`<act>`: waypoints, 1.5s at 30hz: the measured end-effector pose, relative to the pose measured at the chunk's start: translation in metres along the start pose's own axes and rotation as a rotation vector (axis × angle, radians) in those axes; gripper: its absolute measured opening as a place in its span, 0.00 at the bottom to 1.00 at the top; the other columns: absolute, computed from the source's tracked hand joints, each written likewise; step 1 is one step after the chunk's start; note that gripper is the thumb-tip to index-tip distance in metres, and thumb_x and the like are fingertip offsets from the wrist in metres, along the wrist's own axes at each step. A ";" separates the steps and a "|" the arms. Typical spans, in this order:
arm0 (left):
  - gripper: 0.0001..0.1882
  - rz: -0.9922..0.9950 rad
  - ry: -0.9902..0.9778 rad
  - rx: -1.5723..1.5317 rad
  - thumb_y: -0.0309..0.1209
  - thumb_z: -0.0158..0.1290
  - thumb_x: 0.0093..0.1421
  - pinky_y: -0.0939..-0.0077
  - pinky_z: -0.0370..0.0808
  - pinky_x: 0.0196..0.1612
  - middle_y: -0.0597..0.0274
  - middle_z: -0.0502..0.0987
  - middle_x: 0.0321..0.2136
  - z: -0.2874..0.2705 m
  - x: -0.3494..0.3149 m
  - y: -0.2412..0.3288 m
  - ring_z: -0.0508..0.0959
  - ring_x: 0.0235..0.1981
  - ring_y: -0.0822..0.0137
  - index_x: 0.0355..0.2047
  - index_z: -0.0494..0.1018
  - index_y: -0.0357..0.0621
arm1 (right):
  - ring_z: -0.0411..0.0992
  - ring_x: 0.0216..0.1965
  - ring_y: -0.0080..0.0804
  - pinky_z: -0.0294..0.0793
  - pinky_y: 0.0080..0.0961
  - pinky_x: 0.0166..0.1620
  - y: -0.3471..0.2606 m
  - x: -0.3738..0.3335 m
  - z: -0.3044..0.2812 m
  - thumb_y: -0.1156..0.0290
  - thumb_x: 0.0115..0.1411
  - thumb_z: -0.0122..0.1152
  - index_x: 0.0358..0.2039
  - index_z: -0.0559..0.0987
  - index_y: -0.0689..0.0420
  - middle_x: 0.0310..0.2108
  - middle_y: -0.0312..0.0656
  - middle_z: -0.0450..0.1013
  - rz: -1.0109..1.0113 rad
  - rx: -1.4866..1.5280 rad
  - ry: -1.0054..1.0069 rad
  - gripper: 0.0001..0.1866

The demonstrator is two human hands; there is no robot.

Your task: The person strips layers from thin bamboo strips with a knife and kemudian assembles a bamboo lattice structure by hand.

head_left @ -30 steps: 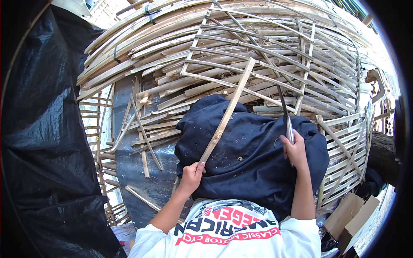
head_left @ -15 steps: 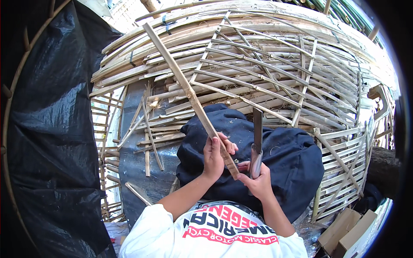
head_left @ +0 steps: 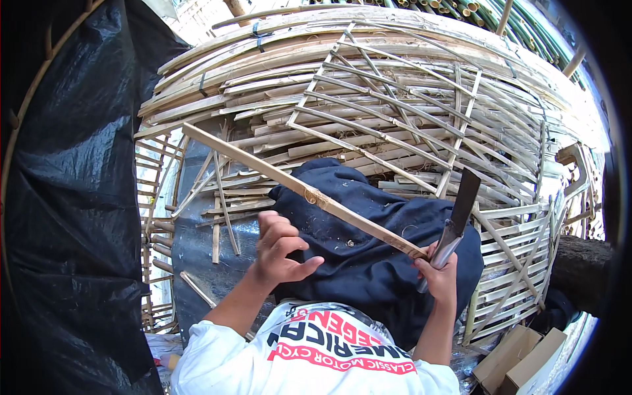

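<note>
A long bamboo strip (head_left: 355, 221) slants across my lap, its far end up at the left and its near end in my right hand (head_left: 440, 268). That same hand is closed round the metal handle of a large knife (head_left: 461, 212), whose dark, broad blade points up and away. My left hand (head_left: 279, 253) is off the strip, fingers loosely curled and thumb apart, with nothing in it. Dark cloth (head_left: 336, 263) covers my legs beneath the strip.
Split bamboo slats (head_left: 263, 99) lie stacked ahead, with a bamboo lattice frame (head_left: 388, 125) on top. Loose thin sticks (head_left: 224, 204) lie at the left beside a black plastic sheet (head_left: 72, 184). A slatted bamboo panel (head_left: 513, 257) and a cardboard box (head_left: 520, 362) are at the right.
My left hand has let go of the bamboo strip and moved left. My right hand has moved right with the strip and the knife, and the strip now lies at a flatter slant.
</note>
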State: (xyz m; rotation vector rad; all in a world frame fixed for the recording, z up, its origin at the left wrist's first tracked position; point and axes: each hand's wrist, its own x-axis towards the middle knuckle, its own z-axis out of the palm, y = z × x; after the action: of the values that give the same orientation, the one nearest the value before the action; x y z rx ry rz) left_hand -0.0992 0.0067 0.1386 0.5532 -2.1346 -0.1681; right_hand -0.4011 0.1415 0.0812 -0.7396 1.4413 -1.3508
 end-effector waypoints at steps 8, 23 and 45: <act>0.50 -0.223 -0.827 0.406 0.61 0.64 0.35 0.60 0.65 0.54 0.57 0.75 0.43 -0.073 0.028 -0.069 0.73 0.48 0.58 0.56 0.65 0.48 | 0.68 0.20 0.17 0.69 0.16 0.22 -0.012 0.017 -0.048 0.85 0.46 0.62 0.26 0.66 0.57 0.25 0.37 0.72 -0.029 -0.245 -0.101 0.14; 0.22 -0.982 -1.180 -0.395 0.47 0.56 0.59 0.70 0.65 0.28 0.62 0.66 0.20 -0.039 -0.071 -0.070 0.65 0.24 0.69 0.29 0.67 0.37 | 0.71 0.38 0.48 0.69 0.31 0.44 -0.045 0.065 -0.022 0.75 0.49 0.64 0.38 0.74 0.66 0.36 0.50 0.73 -0.502 -0.912 0.143 0.16; 0.25 -1.293 -0.609 -0.455 0.45 0.54 0.62 0.77 0.61 0.20 0.76 0.62 0.13 0.024 -0.105 -0.051 0.61 0.18 0.81 0.16 0.67 0.37 | 0.75 0.23 0.47 0.73 0.39 0.26 0.021 0.096 0.103 0.44 0.57 0.56 0.31 0.71 0.56 0.20 0.46 0.73 -0.551 -1.293 -0.265 0.24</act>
State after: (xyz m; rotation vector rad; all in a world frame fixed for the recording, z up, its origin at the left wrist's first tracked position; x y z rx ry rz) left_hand -0.0498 0.0063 0.0296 1.6567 -1.8074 -1.6396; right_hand -0.3330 0.0211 0.0486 -2.1595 1.8719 -0.4547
